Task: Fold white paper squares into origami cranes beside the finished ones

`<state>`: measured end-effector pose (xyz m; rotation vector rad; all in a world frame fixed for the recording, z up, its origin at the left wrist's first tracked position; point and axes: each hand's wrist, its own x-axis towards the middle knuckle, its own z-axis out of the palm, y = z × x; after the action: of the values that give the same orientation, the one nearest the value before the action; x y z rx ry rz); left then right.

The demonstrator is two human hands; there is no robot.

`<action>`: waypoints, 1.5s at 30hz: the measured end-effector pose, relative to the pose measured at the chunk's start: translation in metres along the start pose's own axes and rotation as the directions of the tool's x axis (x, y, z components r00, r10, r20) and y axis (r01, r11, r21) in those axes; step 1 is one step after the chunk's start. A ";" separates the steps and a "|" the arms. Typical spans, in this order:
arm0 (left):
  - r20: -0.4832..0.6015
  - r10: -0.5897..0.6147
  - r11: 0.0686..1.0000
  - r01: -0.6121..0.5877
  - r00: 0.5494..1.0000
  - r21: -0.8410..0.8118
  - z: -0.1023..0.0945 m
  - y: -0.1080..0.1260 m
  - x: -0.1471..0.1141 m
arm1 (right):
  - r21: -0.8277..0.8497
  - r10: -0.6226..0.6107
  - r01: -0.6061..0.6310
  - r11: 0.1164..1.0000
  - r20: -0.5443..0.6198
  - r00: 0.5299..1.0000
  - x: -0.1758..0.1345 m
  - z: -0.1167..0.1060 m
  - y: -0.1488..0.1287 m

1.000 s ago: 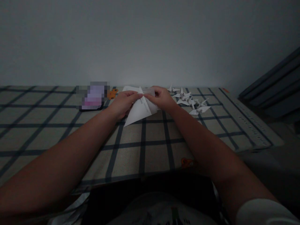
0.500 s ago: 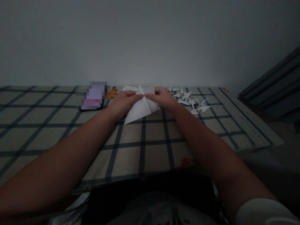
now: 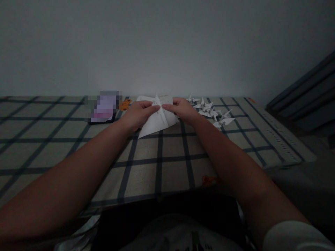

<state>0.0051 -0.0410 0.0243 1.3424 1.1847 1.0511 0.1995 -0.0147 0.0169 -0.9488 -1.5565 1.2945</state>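
A partly folded sheet of white paper (image 3: 156, 124) is held just above the table, one pointed corner aimed toward me. My left hand (image 3: 138, 113) grips its left side, thumb on top near the middle crease. From the right, my right hand (image 3: 184, 109) pinches the same paper, its thumb tip close to the left thumb. Fingers under the sheet are hidden. Right of my right hand lies a cluster of several folded paper cranes (image 3: 206, 107). Behind the held piece, another white paper surface shows; whether it is a separate sheet I cannot tell.
A phone (image 3: 104, 108) with a blurred, lit screen lies to the left on the checked tablecloth (image 3: 172, 170). A pale wall (image 3: 167, 45) rises behind the table. Dark ridged material (image 3: 306, 97) stands at the far right, beyond the table's edge.
The thumbs have drawn slightly apart at the crease, and the paper's near right part lies a little flatter. Both hands otherwise keep their places.
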 end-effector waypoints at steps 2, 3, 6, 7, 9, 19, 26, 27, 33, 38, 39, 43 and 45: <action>-0.011 0.051 0.998 -0.051 0.999 0.026 0.000 -0.001 0.000 | 0.005 -0.001 0.001 1.000 0.011 1.000 0.000 0.000 0.000; -0.017 0.078 0.996 -0.077 0.997 0.037 0.001 -0.001 0.000 | 0.009 -0.003 0.003 1.000 0.018 1.000 0.001 0.000 0.000; -0.038 0.106 0.993 -0.104 0.994 0.058 0.001 -0.003 0.001 | 0.013 -0.011 0.011 1.000 0.026 1.000 0.002 -0.001 0.002; -0.043 0.109 0.992 -0.106 0.993 0.064 0.001 -0.003 0.001 | 0.009 -0.015 0.015 1.000 0.026 1.000 0.003 -0.001 0.003; -0.046 0.110 0.992 -0.106 0.993 0.073 0.001 -0.002 0.001 | -0.007 -0.029 0.029 1.000 0.028 0.999 0.004 -0.003 0.006; 0.020 0.067 0.996 -0.066 0.998 -0.053 -0.001 -0.006 0.005 | -0.115 -0.184 0.179 0.977 -0.028 0.983 0.005 0.003 0.005; -0.036 0.080 0.997 -0.080 0.996 -0.008 0.002 -0.001 0.003 | -0.041 -0.063 0.064 0.997 0.024 0.998 0.005 -0.002 0.008; -0.025 0.074 0.997 -0.075 0.997 -0.009 0.001 -0.002 0.003 | -0.031 -0.067 0.068 0.997 0.031 0.997 0.005 -0.003 0.009; 0.042 0.057 0.997 -0.054 0.997 -0.055 -0.002 -0.008 0.007 | -0.043 -0.060 0.062 0.997 0.034 0.998 0.003 -0.001 0.004; 0.068 0.017 0.992 -0.008 0.998 -0.123 0.001 -0.006 0.006 | -0.105 -0.101 0.100 0.989 0.001 0.995 0.001 0.002 0.000; 0.066 0.013 0.992 -0.005 0.998 -0.128 0.001 -0.006 0.006 | -0.138 -0.124 0.121 0.983 -0.012 0.992 0.001 0.002 0.000; 0.065 0.008 0.990 0.001 0.998 -0.141 0.001 -0.008 0.008 | -0.236 -0.202 0.186 0.954 -0.047 0.978 0.002 0.002 0.002; 0.067 0.020 0.989 -0.010 0.998 -0.144 0.000 -0.010 0.010 | -0.197 -0.185 0.171 0.965 -0.054 0.981 0.002 0.002 0.002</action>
<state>0.0056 -0.0313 0.0146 1.2662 1.0302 1.0729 0.1971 -0.0129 0.0155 -0.9394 -1.6908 0.9880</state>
